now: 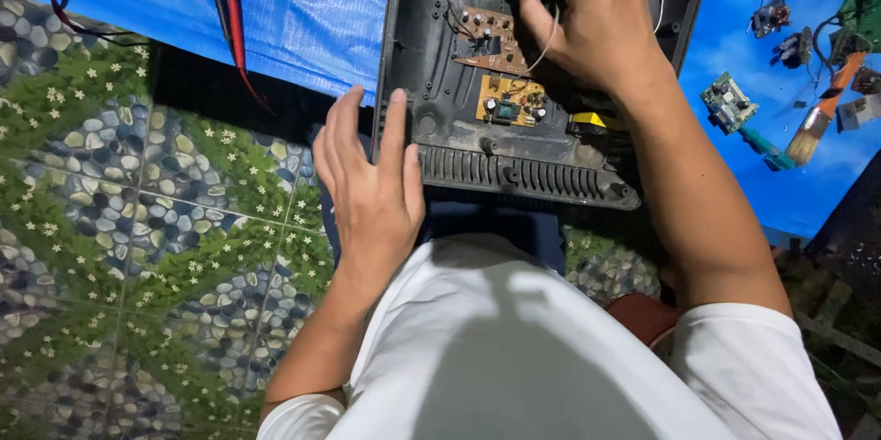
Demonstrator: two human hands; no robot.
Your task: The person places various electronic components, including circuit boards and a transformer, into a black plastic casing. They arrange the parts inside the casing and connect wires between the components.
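Note:
An opened black plastic device casing lies on my lap, with a brown circuit board and a smaller yellow circuit board inside. My left hand rests flat against the casing's left edge, fingers spread and holding nothing. My right hand reaches into the casing's upper part, fingers closed around a dark component with a white wire looping from it. What exactly it grips is partly hidden by the fingers.
A blue tarp covers the floor ahead, over pebble-and-flower patterned tiles. Red and black multimeter probes lie at upper left. At right lie several loose circuit boards, a paintbrush and small parts.

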